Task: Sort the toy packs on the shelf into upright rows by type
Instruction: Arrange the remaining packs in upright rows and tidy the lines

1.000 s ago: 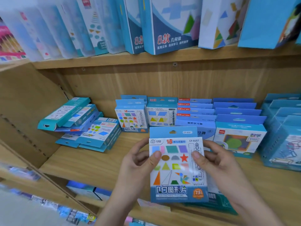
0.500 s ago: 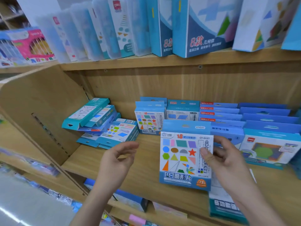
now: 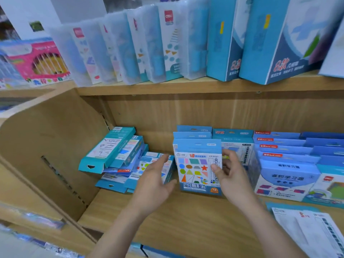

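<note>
wood, pale and grained, made up the shelf (image 3: pixel 186 224) across the foreground, where a flat printed sheet (image 3: pixel 307 233) lay at the near right corner. just beyond, the person's right hand (image 3: pixel 232 177) pinched the right edge of a blue card pack (image 3: pixel 195 170), thumb on the printed front and fingers behind. it held the pack upright at the head of a row of matching packs (image 3: pixel 193 135) whose hanging tabs showed behind it. whether its base touched the board could not be told. the left hand (image 3: pixel 154 185) hovered loose and spread just beside the pack's left edge, gripping nothing. the pack looked light, thin and stiff, glossy enough to slip, and likely to tip if released unsupported. its side edges seemed the safest hold, the punched tab on top the weakest. to the left, a pile of teal and blue boxes (image 3: pixel 115 155) lay flat and skewed near the side panel (image 3: pixel 46 146). to the right, further rows (image 3: pixel 284 164) stood in stepped ranks. behind rose a wooden back wall (image 3: pixel 204 112). on the board above, frosted plastic cases (image 3: pixel 130 49) and tall blue cartons (image 3: pixel 260 43) leaned shoulder to shoulder.
</note>
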